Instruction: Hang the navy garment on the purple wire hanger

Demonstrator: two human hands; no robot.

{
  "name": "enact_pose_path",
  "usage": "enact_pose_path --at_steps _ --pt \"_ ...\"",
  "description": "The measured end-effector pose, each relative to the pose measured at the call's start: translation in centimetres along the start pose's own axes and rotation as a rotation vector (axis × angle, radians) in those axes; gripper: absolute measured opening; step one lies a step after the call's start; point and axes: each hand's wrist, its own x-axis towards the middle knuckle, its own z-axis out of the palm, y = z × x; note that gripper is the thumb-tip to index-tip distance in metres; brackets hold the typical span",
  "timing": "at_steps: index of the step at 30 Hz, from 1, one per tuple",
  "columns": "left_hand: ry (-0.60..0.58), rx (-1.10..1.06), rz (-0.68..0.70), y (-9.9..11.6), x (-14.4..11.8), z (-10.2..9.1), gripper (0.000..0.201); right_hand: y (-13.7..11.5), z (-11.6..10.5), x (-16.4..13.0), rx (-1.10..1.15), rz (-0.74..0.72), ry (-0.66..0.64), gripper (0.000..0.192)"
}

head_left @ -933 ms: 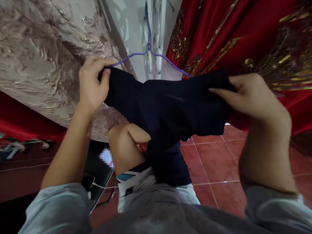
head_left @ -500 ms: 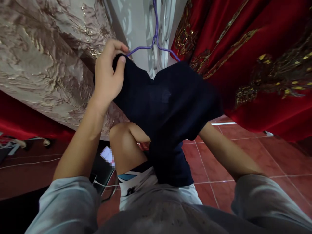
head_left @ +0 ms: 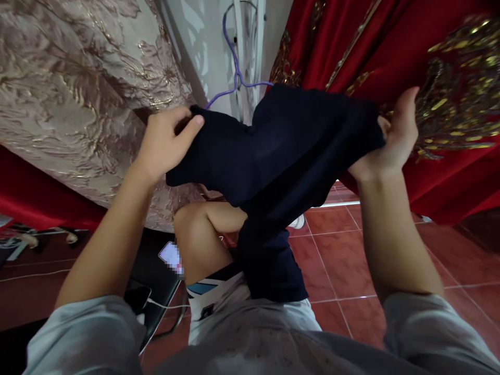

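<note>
Dark navy garment (head_left: 281, 151), apparently draped on a purple hanger (head_left: 234, 78), held aloft, hem hanging down.

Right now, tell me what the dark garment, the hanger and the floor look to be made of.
Garment: soft navy knit or woven cloth, matte; it droops and folds between the left hand and right hand.
Hanger: thin purple rod, probably plastic-coated wire; hard to tell.
Floor: glossy red tiles, likely ceramic; grout lines and reflections show.

A single camera sits on the person's head, looking forward and down along both forearms. It is close to the raised hands, with the knee (head_left: 199, 229) and tiled floor (head_left: 344, 250) below and hanging fabric filling the top. No second view shares the scene.
</note>
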Motion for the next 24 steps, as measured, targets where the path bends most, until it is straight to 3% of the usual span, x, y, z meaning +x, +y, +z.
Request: enact_pose_path --at_steps 3,6,8,10,12,13,15,16,18,20,22,24 --pt "0.010 -0.047 -0.042 0.5 1.7 1.7 0.025 -3.1 2.0 2.1 0.182 0.014 0.089 0.082" --pt "0.069 -0.155 -0.099 -0.9 2.5 2.5 0.011 -5.4 4.2 2.2 0.286 0.042 0.019 0.081" --pt "0.131 -0.189 -0.093 -2.5 2.1 2.5 0.011 -5.8 5.0 0.9 0.321 0.073 -0.143 0.090" --pt "0.162 -0.248 -0.039 -3.8 1.2 2.1 0.009 -5.2 5.4 -1.0 0.345 0.095 -0.430 0.095" --pt "0.097 -0.366 0.075 -4.2 0.1 1.6 0.025 -3.9 6.1 -2.7 0.291 0.081 -0.637 0.079" --pt "0.041 -0.435 0.149 -3.9 -0.6 1.4 0.035 -3.2 6.6 -3.3 0.215 0.042 -0.656 0.067" --pt "-0.082 -0.546 0.261 -2.2 -1.8 1.1 0.051 -1.9 8.4 -4.3 -0.010 -0.092 -0.573 0.058" --pt "-0.135 -0.588 0.279 -0.9 -2.4 1.0 0.056 -1.3 9.5 -4.7 -0.123 -0.176 -0.512 0.071" --pt "-0.222 -0.662 0.208 2.0 -3.4 1.1 0.062 -0.6 11.8 -5.2 -0.299 -0.331 -0.420 0.100" --pt "-0.314 -0.713 0.080 4.7 -4.1 1.5 0.067 -0.1 13.7 -5.6 -0.406 -0.422 -0.330 0.116" --pt "-0.389 -0.738 0.007 6.3 -4.4 2.0 0.063 0.4 14.7 -5.9 -0.458 -0.447 -0.257 0.117" --pt "-0.391 -0.756 -0.009 6.3 -4.3 2.7 0.052 1.3 14.3 -6.2 -0.467 -0.419 -0.223 0.111"
